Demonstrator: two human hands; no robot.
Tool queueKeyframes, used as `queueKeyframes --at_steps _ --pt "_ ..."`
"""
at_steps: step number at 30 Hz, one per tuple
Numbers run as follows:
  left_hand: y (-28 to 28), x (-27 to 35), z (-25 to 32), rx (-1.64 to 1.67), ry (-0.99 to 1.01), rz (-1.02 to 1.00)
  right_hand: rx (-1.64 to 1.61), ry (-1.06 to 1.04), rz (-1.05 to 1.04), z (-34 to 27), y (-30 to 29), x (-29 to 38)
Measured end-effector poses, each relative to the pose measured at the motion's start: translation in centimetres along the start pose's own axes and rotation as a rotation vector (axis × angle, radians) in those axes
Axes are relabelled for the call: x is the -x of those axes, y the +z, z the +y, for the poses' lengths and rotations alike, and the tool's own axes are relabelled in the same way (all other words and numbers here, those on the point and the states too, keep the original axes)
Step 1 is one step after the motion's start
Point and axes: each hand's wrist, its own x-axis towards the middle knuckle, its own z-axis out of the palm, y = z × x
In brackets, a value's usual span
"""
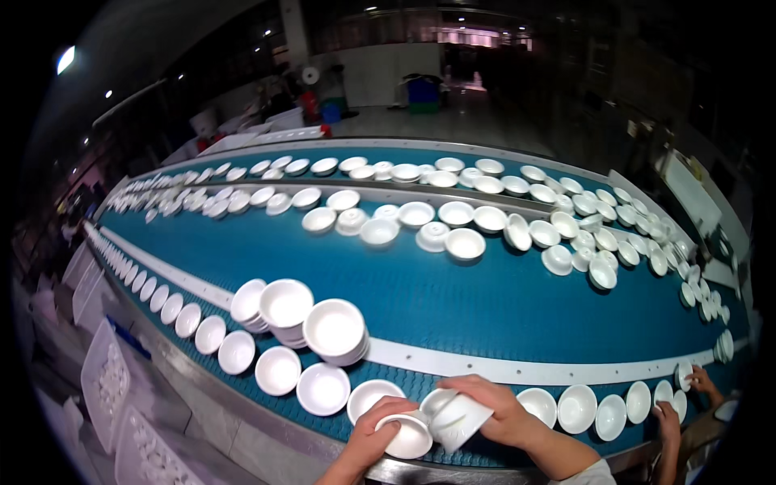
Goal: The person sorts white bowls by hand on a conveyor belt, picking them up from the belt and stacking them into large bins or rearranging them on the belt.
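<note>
My left hand (377, 424) grips a small white bowl (411, 438) by its rim, thumb inside, its hollow facing up towards me. My right hand (494, 401) holds a second white bowl (459, 424), tipped sideways so that its outer wall shows. Another white rim (436, 400) shows between the hands; whether it is held too, I cannot tell. Both hands are over the near lane of a teal conveyor belt (388, 379). Just left of them, a white bowl (377, 397) rests on that lane, partly hidden by my left hand.
Stacked bowls (334, 328) stand beside the white divider rail (485, 365). A row of single bowls (236, 351) lines the near lane; many more (415, 213) crowd the far side. Another person's hands (668, 418) handle bowls at right. Plastic bins (109, 388) stand at lower left.
</note>
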Motion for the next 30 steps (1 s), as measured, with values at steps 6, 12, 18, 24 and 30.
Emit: queueKeyframes --at_steps 6,12,18,24,30 --pt "-1.6 10.2 2.7 -0.845 0.276 -0.144 -0.439 0.414 -0.007 1.0 9.8 -2.3" --pt "-4.7 18.7 3.8 -0.921 0.349 0.206 -0.322 0.393 -0.28 -4.7 17.6 -5.6" --pt "-7.8 24.0 3.7 -0.883 0.023 0.361 -0.223 0.336 -0.641 -9.9 23.2 -8.4" --pt "-19.4 33.9 -4.2 -0.199 -0.207 1.379 -0.385 0.456 -0.674 -13.7 25.4 -10.2" --pt "-28.2 54.0 -12.8 0.689 -0.234 2.172 -0.244 0.26 -0.792 -15.7 28.0 -5.5"
